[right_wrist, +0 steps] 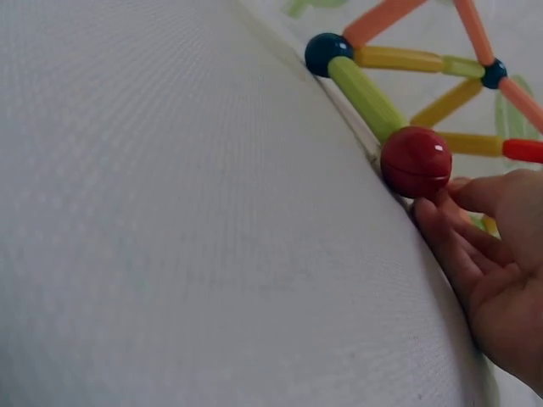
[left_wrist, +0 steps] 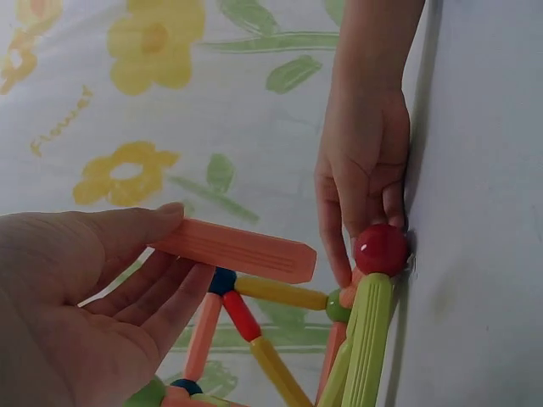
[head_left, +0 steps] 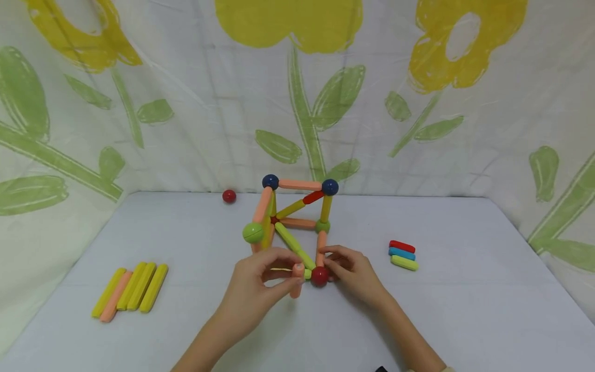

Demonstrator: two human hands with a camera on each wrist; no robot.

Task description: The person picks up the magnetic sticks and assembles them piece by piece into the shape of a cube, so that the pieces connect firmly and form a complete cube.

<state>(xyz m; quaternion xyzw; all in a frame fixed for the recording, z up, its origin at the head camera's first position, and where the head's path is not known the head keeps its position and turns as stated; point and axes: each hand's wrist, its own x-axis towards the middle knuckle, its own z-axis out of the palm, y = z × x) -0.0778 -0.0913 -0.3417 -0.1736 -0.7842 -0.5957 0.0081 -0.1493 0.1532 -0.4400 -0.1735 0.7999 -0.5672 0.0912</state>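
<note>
A frame of coloured rods and balls stands on the table in the head view. My left hand (head_left: 257, 281) pinches a salmon rod (left_wrist: 242, 248) between thumb and fingers, held apart from the frame in the left wrist view. At the frame's near right corner is a red ball (right_wrist: 416, 161), joined to light green rods (left_wrist: 369, 339). My right hand (head_left: 353, 271) grips the salmon rod (head_left: 322, 242) that runs back from this ball; its fingertips lie close by the ball. Navy balls (head_left: 330, 187) top the back corners, and a green ball (head_left: 253, 232) the front left one.
Several yellow rods (head_left: 154, 288) and one salmon rod (head_left: 116, 297) lie at the left. Short red (head_left: 402, 246), blue (head_left: 402, 253) and light green (head_left: 404, 262) rods lie at the right. A loose red ball (head_left: 229, 196) sits near the back edge, before a flowered curtain (head_left: 195, 113).
</note>
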